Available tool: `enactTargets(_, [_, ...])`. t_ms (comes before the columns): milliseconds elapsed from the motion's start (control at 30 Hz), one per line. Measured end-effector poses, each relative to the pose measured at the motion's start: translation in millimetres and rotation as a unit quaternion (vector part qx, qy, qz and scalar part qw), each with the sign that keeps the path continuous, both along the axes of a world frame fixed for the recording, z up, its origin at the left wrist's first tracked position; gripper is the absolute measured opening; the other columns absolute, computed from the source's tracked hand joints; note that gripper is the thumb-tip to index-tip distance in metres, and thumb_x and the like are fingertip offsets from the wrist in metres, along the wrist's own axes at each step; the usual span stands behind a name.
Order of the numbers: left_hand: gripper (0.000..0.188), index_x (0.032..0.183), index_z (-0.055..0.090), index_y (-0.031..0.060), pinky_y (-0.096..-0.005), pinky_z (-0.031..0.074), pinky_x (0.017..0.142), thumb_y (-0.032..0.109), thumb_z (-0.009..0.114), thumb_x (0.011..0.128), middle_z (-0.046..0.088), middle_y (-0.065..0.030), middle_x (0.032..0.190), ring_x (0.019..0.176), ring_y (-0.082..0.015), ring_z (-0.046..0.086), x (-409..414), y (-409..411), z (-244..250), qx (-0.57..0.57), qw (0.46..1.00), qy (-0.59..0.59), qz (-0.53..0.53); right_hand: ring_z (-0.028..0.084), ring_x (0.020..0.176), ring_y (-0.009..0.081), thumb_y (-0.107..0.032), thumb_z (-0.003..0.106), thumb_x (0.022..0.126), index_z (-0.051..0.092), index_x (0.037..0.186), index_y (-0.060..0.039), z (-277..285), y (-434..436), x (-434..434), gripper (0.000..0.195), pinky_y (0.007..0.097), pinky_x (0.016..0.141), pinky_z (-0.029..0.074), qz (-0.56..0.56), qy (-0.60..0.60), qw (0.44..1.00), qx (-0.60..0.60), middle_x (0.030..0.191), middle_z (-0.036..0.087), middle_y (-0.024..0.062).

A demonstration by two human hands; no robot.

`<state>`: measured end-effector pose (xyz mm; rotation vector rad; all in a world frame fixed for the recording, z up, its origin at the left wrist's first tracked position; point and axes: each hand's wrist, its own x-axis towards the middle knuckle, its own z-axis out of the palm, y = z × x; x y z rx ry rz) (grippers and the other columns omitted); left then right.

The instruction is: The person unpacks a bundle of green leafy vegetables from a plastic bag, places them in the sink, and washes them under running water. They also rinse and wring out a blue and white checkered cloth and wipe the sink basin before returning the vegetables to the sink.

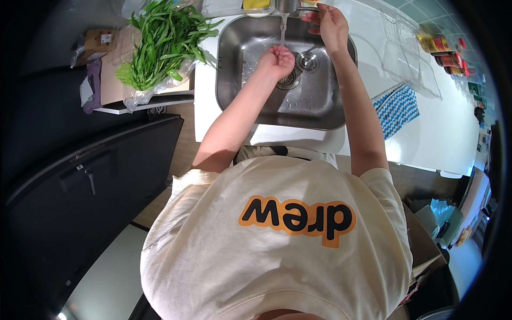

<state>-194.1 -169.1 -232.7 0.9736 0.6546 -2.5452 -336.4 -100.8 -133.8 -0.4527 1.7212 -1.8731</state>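
My left hand (277, 62) is cupped palm up in a stainless steel sink (248, 102), holding no object. A stream of water (283, 30) falls onto its fingers from the tap (287, 6) at the top of the view. My right hand (334, 30) grips the end of the tap's lever (308, 9) between thumb and fingers. Beneath my left hand lies the drain (289, 82), partly hidden by the hand. A round metal drain stopper (307, 62) rests on the sink floor beside it. Water drops dot the basin.
Leafy greens (160, 48) lie on plastic at the left, near a cardboard box (96, 44). A blue-and-white cloth (398, 110) and clear plastic containers (408, 60) sit on the white counter (436, 136) at the right. Several bottles and jars (448, 59) stand beyond them.
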Motion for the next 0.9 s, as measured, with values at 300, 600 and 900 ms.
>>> enactTargets(300, [0.036,0.064,0.052,0.0155,-0.0184,0.023,0.031,0.033,0.048,0.096,0.036,0.0071,0.047,0.035,-0.0051,0.028,-13.9,9.0,5.6,-0.078,0.989,-0.010,-0.126,0.064,0.067,0.0164,-0.030,0.043,0.100,0.050,0.107,-0.0021,-8.4,3.6,-8.8,0.030,0.0253,0.049,0.049,0.028,-0.013,0.999,-0.005,0.081,0.064,0.0091])
enactTargets(600, [0.027,0.078,0.055,0.0164,-0.0248,0.044,0.049,0.030,0.043,0.097,0.053,0.0017,0.061,0.052,-0.0107,0.049,-10.0,4.4,-14.1,-0.104,0.982,-0.085,-0.131,0.061,0.076,0.0215,-0.019,0.039,0.097,0.052,0.109,0.0008,-40.3,13.7,21.0,0.026,0.0348,0.072,0.053,0.007,-0.335,0.934,-0.128,0.089,0.061,0.0129])
enactTargets(900, [0.031,0.082,0.063,0.0185,-0.0347,0.051,0.079,0.027,0.037,0.096,0.066,0.0002,0.085,0.082,-0.0139,0.062,24.7,23.2,2.5,-0.175,0.981,-0.033,-0.076,0.062,0.061,0.0213,-0.032,0.052,0.094,0.058,0.091,0.0030,-72.9,2.2,86.8,0.035,0.0324,0.053,0.050,0.142,-0.371,0.917,0.025,0.082,0.065,0.0148])
